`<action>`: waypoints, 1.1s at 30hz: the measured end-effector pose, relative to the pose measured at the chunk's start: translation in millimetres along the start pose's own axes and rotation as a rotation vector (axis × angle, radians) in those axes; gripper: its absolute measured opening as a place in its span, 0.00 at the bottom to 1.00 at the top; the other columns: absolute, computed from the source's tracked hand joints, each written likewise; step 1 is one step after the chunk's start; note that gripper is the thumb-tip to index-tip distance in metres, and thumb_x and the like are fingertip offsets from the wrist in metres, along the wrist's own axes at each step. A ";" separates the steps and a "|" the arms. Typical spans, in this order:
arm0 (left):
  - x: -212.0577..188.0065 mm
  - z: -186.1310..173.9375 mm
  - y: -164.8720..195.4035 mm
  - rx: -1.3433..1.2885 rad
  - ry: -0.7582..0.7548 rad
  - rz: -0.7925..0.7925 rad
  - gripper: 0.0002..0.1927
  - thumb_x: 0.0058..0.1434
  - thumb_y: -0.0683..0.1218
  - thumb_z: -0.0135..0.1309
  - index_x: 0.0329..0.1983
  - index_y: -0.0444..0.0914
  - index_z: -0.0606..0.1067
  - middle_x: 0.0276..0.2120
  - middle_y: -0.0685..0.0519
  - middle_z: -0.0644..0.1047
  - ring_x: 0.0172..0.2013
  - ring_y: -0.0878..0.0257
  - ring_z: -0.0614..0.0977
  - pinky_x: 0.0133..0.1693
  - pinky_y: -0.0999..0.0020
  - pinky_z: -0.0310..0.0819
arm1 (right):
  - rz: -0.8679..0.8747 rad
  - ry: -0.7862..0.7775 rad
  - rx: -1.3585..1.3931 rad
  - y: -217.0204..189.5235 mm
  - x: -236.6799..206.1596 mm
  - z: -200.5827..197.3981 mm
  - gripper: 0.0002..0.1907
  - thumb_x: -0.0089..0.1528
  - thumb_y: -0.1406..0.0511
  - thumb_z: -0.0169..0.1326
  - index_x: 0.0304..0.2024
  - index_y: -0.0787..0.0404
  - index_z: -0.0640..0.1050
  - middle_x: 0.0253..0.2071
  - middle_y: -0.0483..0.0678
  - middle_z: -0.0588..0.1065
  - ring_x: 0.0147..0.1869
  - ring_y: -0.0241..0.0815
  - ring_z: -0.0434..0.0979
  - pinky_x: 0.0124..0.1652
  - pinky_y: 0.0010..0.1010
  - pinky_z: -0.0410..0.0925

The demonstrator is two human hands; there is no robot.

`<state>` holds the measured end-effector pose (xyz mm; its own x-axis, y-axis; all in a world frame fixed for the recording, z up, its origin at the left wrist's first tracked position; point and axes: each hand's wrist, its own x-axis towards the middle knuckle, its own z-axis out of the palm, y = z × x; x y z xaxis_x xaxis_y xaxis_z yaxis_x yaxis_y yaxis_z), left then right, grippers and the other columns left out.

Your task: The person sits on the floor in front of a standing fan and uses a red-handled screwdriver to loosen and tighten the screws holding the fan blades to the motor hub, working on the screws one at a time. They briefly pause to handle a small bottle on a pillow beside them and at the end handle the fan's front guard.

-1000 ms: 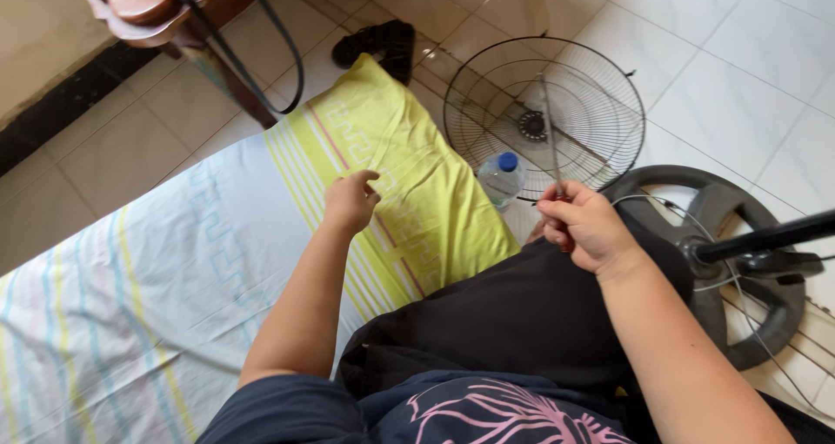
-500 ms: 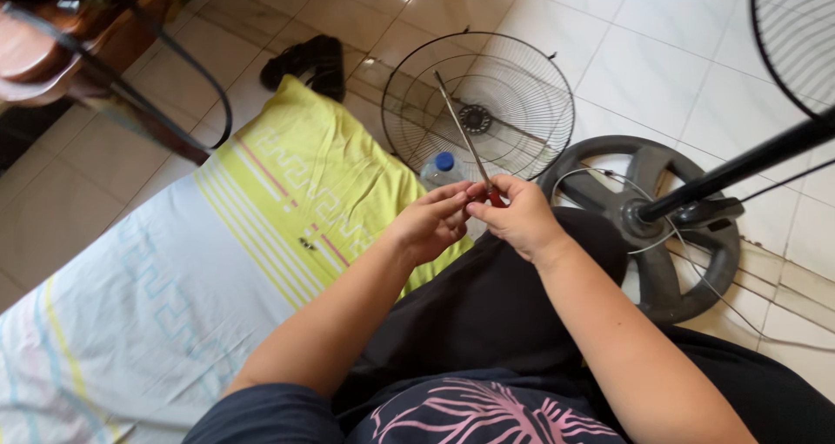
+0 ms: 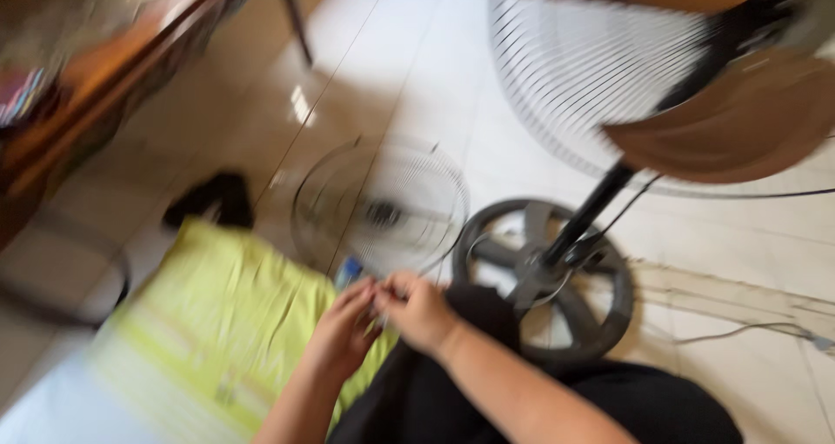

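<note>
The picture is blurred by motion. My left hand (image 3: 344,327) and my right hand (image 3: 419,309) meet fingertip to fingertip over my lap in black clothing (image 3: 435,396). They pinch a thin metal rod that barely shows in the blur. Just beyond the fingers a small bottle with a blue cap (image 3: 348,272) stands on the floor. A round wire fan grille (image 3: 383,207) lies flat behind it.
A standing fan's dark round base (image 3: 544,279) and pole (image 3: 600,209) are right of the hands, its wire guard (image 3: 591,70) and a brown blade (image 3: 731,122) above. A yellow-green cloth (image 3: 226,322) lies left, a black object (image 3: 213,200) beyond it, wooden furniture (image 3: 96,70) far left, a cable (image 3: 748,331) right.
My left hand left the cloth and joined my right hand on the rod. The view then swung upward, bringing the fan's guard and blade into sight; the hands stay together.
</note>
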<state>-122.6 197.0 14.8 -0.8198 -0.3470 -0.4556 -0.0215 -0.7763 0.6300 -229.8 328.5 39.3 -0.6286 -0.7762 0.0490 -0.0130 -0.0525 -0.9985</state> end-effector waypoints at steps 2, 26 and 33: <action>-17.7 -0.7 4.1 0.027 -0.074 0.007 0.19 0.63 0.47 0.54 0.58 0.42 0.73 0.44 0.57 0.79 0.42 0.64 0.78 0.41 0.62 0.71 | -0.094 0.080 -0.039 -17.9 -21.1 10.6 0.04 0.65 0.68 0.58 0.37 0.64 0.78 0.33 0.44 0.81 0.37 0.29 0.80 0.39 0.22 0.74; -278.5 469.7 192.6 1.035 -0.970 1.796 0.18 0.62 0.38 0.59 0.56 0.37 0.76 0.54 0.46 0.77 0.57 0.47 0.77 0.59 0.53 0.72 | -0.627 0.972 0.190 -358.7 -254.7 -140.3 0.06 0.63 0.74 0.57 0.42 0.71 0.80 0.29 0.51 0.76 0.19 0.30 0.62 0.19 0.22 0.53; -219.7 509.1 207.7 1.672 -0.237 2.229 0.24 0.60 0.41 0.51 0.61 0.33 0.73 0.61 0.45 0.75 0.68 0.47 0.69 0.68 0.30 0.40 | -0.631 0.994 0.108 -397.9 -265.8 -144.7 0.07 0.63 0.75 0.57 0.44 0.72 0.79 0.30 0.51 0.76 0.21 0.31 0.64 0.20 0.22 0.54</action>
<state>-238.3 380.0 565.9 -0.3467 0.4548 0.8203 0.2809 0.8848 -0.3719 -170.1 646.7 420.2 -0.8639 0.2336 0.4462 -0.5025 -0.3411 -0.7944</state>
